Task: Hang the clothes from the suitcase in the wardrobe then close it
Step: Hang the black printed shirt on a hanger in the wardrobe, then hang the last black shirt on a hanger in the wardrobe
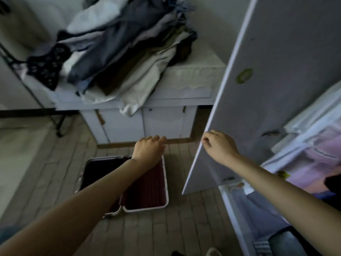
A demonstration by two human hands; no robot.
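Maroon-lined hard-shell suitcase (147,189) lies open on the tiled floor, partly hidden by the left hand (149,149), fingers loosely curled, holding nothing. Right hand (219,145) pinches the white wardrobe door's (258,89) edge; hanging clothes (313,154) inside are blurred.

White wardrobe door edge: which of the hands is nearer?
Right. The right hand grips the white wardrobe door at its edge; the left hand hangs apart, above the open dark-red suitcase.

Open suitcase (145,189) on the floor, near and centre. Behind it, a cabinet (166,122) with clothes (114,50) piled on top. Wardrobe door (267,89) to the right, hanging garments (317,156) in the wardrobe further right.
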